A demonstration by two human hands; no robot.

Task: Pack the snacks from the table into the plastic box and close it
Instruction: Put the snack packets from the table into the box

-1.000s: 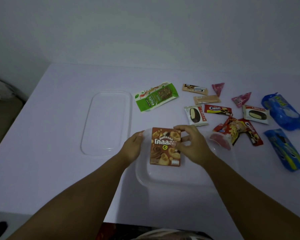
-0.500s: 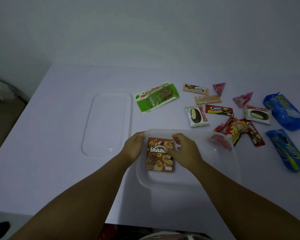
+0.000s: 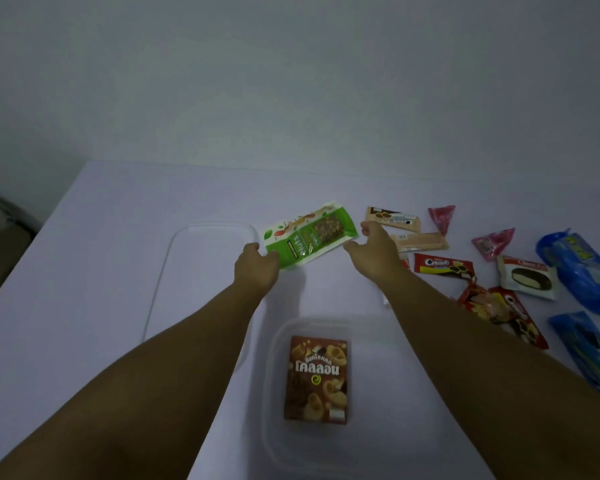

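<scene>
- The green nut packet (image 3: 309, 235) lies flat on the white table (image 3: 101, 271), just beyond the clear plastic box (image 3: 371, 393) and right of its lid (image 3: 201, 271); it looks like the next snack to go in.
- The left hand (image 3: 257, 268) is at the packet's near-left corner, fingers curled onto its edge. Whether it has a real pinch yet or only touches, I cannot tell.
- The right hand (image 3: 374, 252) sits at the packet's right end, fingers spread and relaxed, thumb near the top corner; it seems not to have closed on anything.
- The box stands open near the table's front edge, with one brown snack carton (image 3: 316, 379) lying flat in its left half and the rest of the floor free.
- Step in hand, as I judge it: picking up the second item, so packing is at an early stage.
- The next move calls for a firm grip at both ends, a lift, and a turn to lay the packet beside the carton.
- Still out on the table to the right: a tan wafer bar (image 3: 394, 218), a red cookie packet (image 3: 444, 266), two pink candies (image 3: 442, 218) and a blue cookie roll (image 3: 582, 271), among others.
- The lid lies apart to the left, not yet needed.
</scene>
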